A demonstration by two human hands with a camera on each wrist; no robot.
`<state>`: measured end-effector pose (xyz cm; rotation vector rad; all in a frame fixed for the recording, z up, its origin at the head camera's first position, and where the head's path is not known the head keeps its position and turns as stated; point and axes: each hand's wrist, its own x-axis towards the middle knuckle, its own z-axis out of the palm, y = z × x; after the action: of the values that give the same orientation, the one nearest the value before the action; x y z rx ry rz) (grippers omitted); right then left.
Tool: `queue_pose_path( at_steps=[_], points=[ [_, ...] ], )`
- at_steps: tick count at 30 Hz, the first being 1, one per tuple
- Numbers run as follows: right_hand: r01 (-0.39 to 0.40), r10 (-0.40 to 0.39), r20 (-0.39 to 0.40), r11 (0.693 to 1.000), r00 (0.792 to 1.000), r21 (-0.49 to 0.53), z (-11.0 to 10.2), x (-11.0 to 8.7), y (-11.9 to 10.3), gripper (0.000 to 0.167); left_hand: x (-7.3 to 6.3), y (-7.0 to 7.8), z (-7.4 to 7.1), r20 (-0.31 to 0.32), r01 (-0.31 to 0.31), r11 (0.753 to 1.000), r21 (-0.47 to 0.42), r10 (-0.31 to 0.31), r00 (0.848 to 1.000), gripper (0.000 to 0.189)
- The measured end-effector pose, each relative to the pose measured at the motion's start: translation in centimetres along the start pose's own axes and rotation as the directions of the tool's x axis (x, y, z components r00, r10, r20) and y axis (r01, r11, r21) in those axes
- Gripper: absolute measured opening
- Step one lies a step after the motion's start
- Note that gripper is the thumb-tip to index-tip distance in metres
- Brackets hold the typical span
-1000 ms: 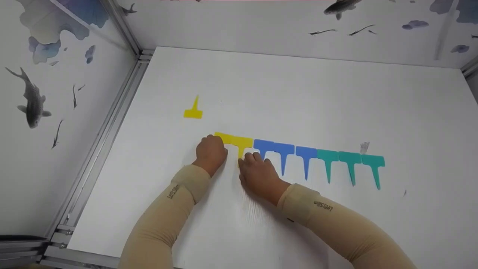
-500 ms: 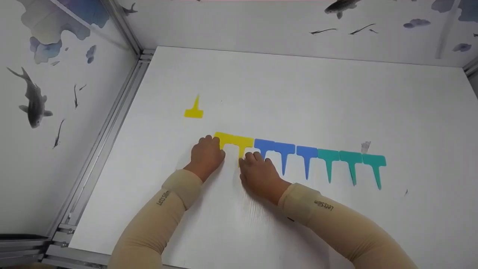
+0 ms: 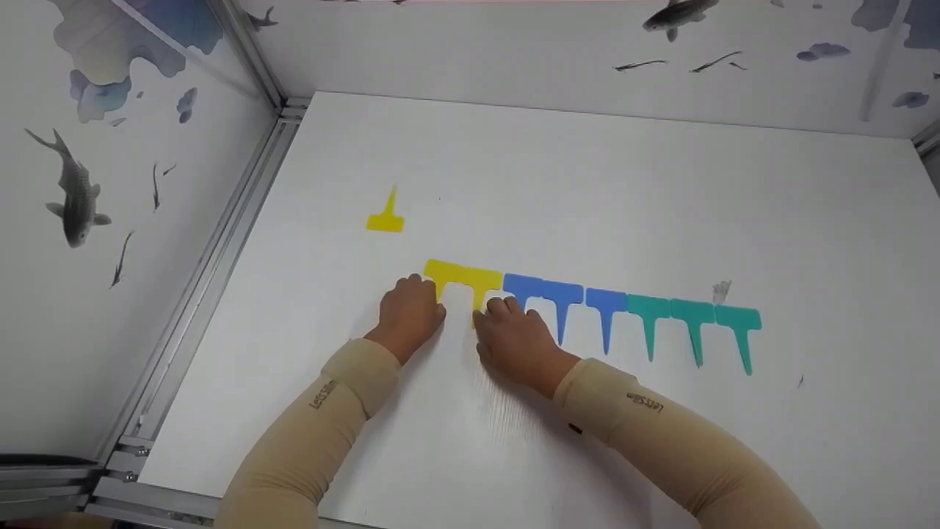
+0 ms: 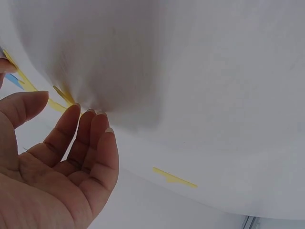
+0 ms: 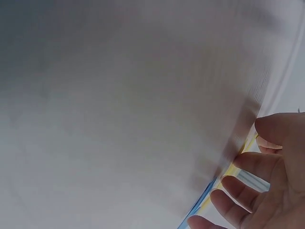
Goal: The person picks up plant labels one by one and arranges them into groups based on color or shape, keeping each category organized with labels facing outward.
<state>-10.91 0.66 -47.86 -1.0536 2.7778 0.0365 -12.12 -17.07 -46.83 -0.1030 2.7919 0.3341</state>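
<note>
A row of T-shaped plastic plant labels lies on the white table. At its left end are two yellow plant labels (image 3: pixel 482 278), then blue plant labels (image 3: pixel 564 292), then green plant labels (image 3: pixel 692 311). My left hand (image 3: pixel 410 308) rests its fingertips at the leftmost yellow label, partly covering its stem; the left wrist view shows its thumb apart from loosely bent fingers (image 4: pixel 108 152). My right hand (image 3: pixel 518 342) touches the stem of the second yellow label, its fingers (image 5: pixel 257 164) spread along the row in the right wrist view. The first blue stem is partly hidden behind it.
Farther back on the left lies a separate yellow plant label (image 3: pixel 385 222), its stem pointing away. A metal frame rail (image 3: pixel 228 242) runs along the table's left edge. White panels (image 3: pixel 470 51) with printed fish stand behind and to the left.
My left hand has slid back slightly toward me and left, uncovering more of the leftmost yellow label. The right hand stays at the second yellow stem. The head view has shifted slightly.
</note>
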Motion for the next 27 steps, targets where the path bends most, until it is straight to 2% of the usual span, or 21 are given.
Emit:
queue_pose_path(
  at_steps=[14,21,27],
  points=[
    [0.020,-0.020,-0.005,1.000,1.000,-0.010,-0.2,0.1,0.2,0.045,-0.3,0.1,0.1,0.000,-0.002,1.000,0.027,0.002,1.000,0.034],
    [-0.022,0.022,-0.008,0.999,1.000,0.035,-0.1,0.2,0.1,0.044,-1.0,0.0,-0.3,-0.037,-0.045,0.998,0.034,0.046,0.998,0.029],
    [-0.020,0.020,0.006,1.000,1.000,0.023,-0.5,0.3,-0.6,0.055,-0.6,-0.6,-1.0,-0.029,0.005,1.000,0.005,-0.005,1.000,0.034]
  ],
)
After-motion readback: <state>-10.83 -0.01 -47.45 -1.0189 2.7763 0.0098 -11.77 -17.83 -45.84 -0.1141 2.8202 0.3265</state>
